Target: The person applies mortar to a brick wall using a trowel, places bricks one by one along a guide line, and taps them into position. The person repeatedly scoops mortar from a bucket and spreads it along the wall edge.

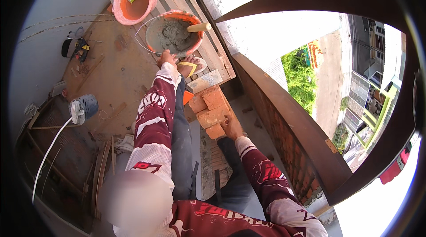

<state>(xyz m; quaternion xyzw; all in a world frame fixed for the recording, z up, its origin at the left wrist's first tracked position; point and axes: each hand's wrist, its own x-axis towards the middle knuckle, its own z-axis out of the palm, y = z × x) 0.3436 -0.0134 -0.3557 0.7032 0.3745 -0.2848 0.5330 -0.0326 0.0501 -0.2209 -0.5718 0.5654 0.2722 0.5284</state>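
An orange bucket of grey mortar (174, 33) stands on wooden planks ahead of me. A light wooden tool handle (199, 27) sticks out over its right rim; the tool's head is hidden in the mortar. My left hand (167, 58) is closed on the near rim of the bucket. Several orange bricks (213, 116) are bunched together nearer to me, just past the plank ends. At their right side, my right hand (232, 128) grips a brick, with part of its fingers hidden. My foot in a yellow-strapped sandal (191, 66) rests beside the bucket.
A pink bucket (119, 6) with orange liquid and a green can stands beyond the mortar. A power tool (80, 50) lies on the dusty floor to the left. A plastic-covered container (84, 109) is lower left. A brick wall (288, 148) and a drop to the street are on the right.
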